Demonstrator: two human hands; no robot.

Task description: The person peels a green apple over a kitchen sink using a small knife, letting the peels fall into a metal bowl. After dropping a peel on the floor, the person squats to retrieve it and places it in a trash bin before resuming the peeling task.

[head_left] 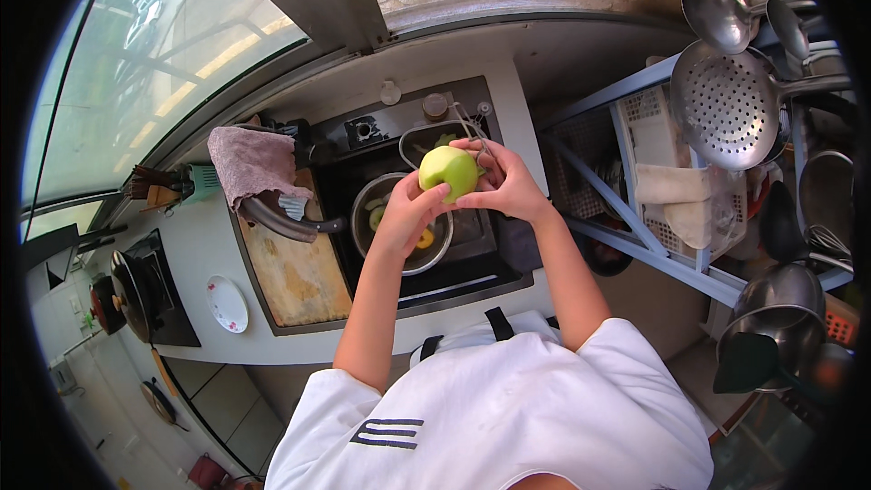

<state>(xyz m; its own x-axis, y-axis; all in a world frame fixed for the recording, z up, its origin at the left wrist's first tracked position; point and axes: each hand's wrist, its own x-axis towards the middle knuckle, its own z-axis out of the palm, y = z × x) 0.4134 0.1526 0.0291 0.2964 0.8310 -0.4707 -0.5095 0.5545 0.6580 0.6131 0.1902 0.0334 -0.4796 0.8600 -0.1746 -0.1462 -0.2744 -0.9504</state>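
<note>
Over the sink I hold a green apple [448, 172] between both hands. A paler, yellowish patch on its upper left looks peeled; the rest is deeper green. My left hand [406, 216] grips it from the lower left, thumb against its underside. From the right, my right hand [508, 180] closes on it with the thumb below and fingers curled at its side; whether anything else is among those fingers I cannot tell. Below, partly hidden by my left arm, a metal bowl [420, 262] holds green and yellow pieces in the sink [472, 286].
Left of the bowl lies a worn wooden cutting board [295, 277], with a pinkish cloth [254, 163] at its far end. A floral plate [227, 303] sits farther left, near a stove [172, 299]. At right, a blue rack [635, 227] stands beside a hanging skimmer [726, 104].
</note>
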